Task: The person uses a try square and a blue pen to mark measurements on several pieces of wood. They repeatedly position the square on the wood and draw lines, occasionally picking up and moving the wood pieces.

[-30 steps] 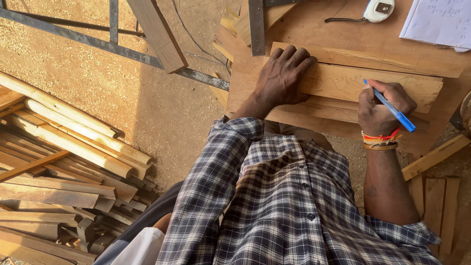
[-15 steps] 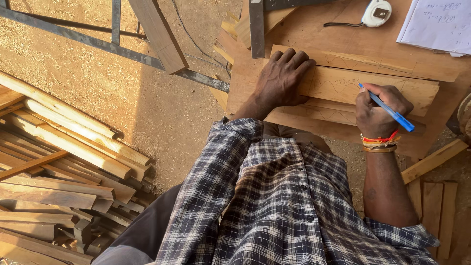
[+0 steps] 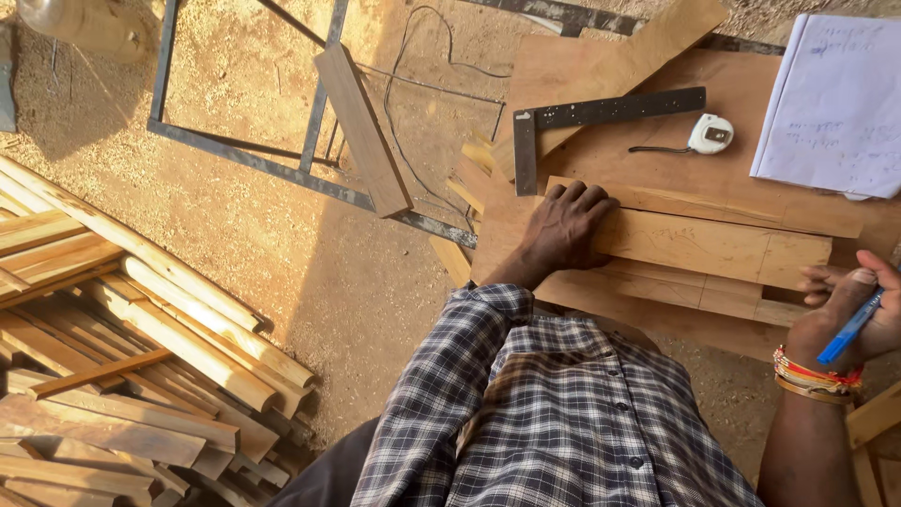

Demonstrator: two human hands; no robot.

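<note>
Steel square, tape measure, written paper on workbench; timber stack on sawdust floor.
</note>
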